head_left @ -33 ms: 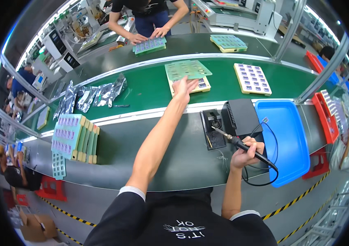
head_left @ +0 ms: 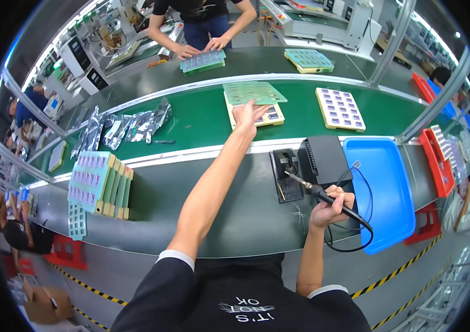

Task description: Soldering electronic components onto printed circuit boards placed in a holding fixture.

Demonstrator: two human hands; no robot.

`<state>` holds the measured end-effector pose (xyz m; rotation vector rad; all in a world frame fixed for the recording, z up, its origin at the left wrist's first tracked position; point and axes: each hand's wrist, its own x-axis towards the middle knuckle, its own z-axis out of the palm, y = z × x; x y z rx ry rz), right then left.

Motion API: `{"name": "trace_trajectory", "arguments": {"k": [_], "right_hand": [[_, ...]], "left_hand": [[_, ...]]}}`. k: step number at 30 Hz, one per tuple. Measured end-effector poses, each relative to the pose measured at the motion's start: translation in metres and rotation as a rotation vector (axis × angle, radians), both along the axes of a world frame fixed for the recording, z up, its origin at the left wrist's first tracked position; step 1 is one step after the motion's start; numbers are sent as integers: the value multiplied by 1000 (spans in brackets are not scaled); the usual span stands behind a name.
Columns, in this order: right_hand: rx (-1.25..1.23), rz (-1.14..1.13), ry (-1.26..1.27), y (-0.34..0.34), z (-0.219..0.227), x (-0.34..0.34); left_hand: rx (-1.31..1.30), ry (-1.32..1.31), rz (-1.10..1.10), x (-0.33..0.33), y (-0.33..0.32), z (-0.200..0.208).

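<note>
My left hand (head_left: pixel 249 115) reaches across the bench and pinches the near edge of a thin pale-green plate with rows of cutouts (head_left: pixel 252 92). That plate is tilted over a cream tray (head_left: pixel 229 115), and a few small dark parts show in the tray beneath it. In my right hand (head_left: pixel 333 208) is a soldering iron (head_left: pixel 317 191), its metal tip pointing up and left. Close to the tip is a black iron stand (head_left: pixel 288 167), with a black box-shaped unit (head_left: pixel 329 159) beside it.
A blue tray (head_left: pixel 392 193) lies right of the black unit. Filled panels stand stacked (head_left: pixel 88 174) at left, near silver bags (head_left: pixel 116 131). Another cream tray of parts (head_left: pixel 341 109) sits at right on the green belt (head_left: pixel 191 113). Across, another person's hands (head_left: pixel 202 48) touch a panel.
The pale-green plate's near edge is slightly higher, showing a little more of the tray beneath. My right hand keeps the soldering iron in nearly the same place.
</note>
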<state>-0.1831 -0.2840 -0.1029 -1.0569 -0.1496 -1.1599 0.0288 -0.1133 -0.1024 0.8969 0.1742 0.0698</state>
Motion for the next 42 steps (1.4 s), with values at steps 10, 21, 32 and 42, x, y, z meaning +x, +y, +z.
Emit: {"name": "trace_trajectory", "arguments": {"k": [10, 21, 32, 42], "right_hand": [[-110, -100, 63, 14, -2, -10], [-273, 121, 13, 40, -1, -13], [-285, 77, 112, 51, 8, -19], [-280, 18, 112, 68, 7, -20]], "left_hand": [[737, -385, 674, -220, 183, 99], [412, -37, 1827, -579, 483, 21], [1016, 1282, 1546, -445, 632, -69], [499, 165, 1192, -354, 492, 41]]}}
